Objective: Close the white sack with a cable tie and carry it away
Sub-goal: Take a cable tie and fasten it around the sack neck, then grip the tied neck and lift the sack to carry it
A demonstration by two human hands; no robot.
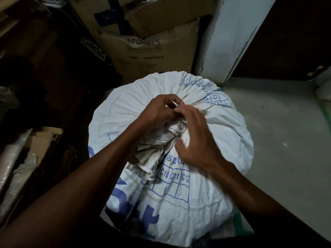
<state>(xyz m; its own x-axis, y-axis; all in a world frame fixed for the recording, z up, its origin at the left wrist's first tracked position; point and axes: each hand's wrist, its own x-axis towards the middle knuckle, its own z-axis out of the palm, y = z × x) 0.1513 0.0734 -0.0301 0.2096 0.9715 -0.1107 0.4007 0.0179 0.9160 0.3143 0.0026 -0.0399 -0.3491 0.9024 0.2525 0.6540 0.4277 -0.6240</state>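
A full white woven sack (223,133) with blue print stands upright on the floor in front of me. Its mouth is gathered into a crumpled bunch (157,149) at the top centre. My left hand (157,111) is curled over the far side of the bunch, fingers pinched on a thin pale strip, the cable tie (176,105). My right hand (195,138) lies over the right side of the bunch, and its fingertips meet the left hand's at the same strip. Most of the cable tie is hidden by my fingers.
Stacked cardboard boxes (143,51) stand right behind the sack. A white wall corner (225,42) rises at the back right. Grey floor (279,126) spreads to the right. Dark clutter, an open carton (41,140) and plastic-wrapped items crowd the left side.
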